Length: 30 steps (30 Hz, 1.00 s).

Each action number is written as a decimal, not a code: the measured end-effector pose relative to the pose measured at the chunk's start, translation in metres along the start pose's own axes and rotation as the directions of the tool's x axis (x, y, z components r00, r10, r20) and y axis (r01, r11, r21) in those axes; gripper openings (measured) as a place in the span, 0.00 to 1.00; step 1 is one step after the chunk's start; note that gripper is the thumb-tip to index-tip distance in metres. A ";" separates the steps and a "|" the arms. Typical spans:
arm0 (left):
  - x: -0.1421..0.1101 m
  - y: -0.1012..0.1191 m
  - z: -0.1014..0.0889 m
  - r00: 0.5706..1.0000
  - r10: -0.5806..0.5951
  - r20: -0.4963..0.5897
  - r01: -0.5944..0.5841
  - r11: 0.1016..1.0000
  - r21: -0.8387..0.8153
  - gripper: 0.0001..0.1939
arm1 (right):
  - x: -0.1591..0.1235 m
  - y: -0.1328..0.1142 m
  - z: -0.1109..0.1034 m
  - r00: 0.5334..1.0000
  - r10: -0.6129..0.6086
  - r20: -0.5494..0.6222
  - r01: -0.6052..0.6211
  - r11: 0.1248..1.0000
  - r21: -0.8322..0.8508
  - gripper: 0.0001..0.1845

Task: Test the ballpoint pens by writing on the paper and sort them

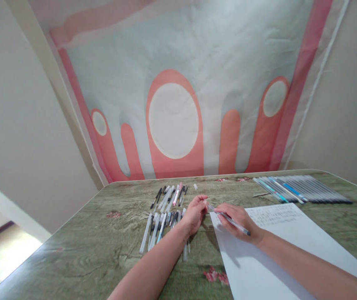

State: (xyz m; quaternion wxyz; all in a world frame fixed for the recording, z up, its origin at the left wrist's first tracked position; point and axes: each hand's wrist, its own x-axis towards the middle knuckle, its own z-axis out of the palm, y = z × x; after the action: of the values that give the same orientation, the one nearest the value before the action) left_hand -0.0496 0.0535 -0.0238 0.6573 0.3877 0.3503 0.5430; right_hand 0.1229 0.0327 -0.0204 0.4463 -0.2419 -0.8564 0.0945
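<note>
My right hand (237,221) is closed around a clear-barrelled pen (233,222) with a dark end, above the left edge of a white sheet of paper (259,258). Rows of small handwriting run along the sheet's far part. My left hand (196,213) meets the pen's front end with its fingers pinched together. A small clear piece seems to be between those fingers, but it is too small to name. Just left of that hand lie loose pen parts (155,231), clear tubes and caps, partly hidden by my left forearm.
More pen parts (168,196), black, clear and pink, lie farther back. A small white piece (195,187) is beside them. At the back right, several pens (315,189) form a neat row on the wood-patterned table (97,250). A printed pink-and-grey sheet (175,121) hangs behind.
</note>
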 end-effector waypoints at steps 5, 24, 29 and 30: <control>0.000 0.000 0.000 1.000 0.013 0.016 -0.014 0.999 0.048 0.16 | 0.001 -0.001 -0.001 1.000 -0.013 -0.008 0.013 1.000 0.011 0.12; -0.004 0.004 0.002 0.995 0.003 0.100 -0.026 0.972 0.232 0.14 | -0.001 -0.001 -0.001 1.000 -0.002 0.021 0.001 1.000 0.011 0.11; -0.001 0.015 0.001 0.993 0.088 0.083 -0.117 0.880 0.460 0.11 | 0.000 0.000 -0.001 1.000 0.010 -0.023 -0.011 0.999 -0.032 0.11; 0.002 0.018 -0.002 0.993 0.098 0.070 -0.120 0.853 0.508 0.12 | 0.000 0.000 0.000 0.999 0.021 -0.038 -0.023 0.999 -0.045 0.11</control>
State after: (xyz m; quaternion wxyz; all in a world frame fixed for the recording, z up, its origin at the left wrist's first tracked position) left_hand -0.0588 0.0575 -0.0082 0.5064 0.5784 0.4455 0.4589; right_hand 0.1233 0.0326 -0.0202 0.4554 -0.2630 -0.8472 0.0752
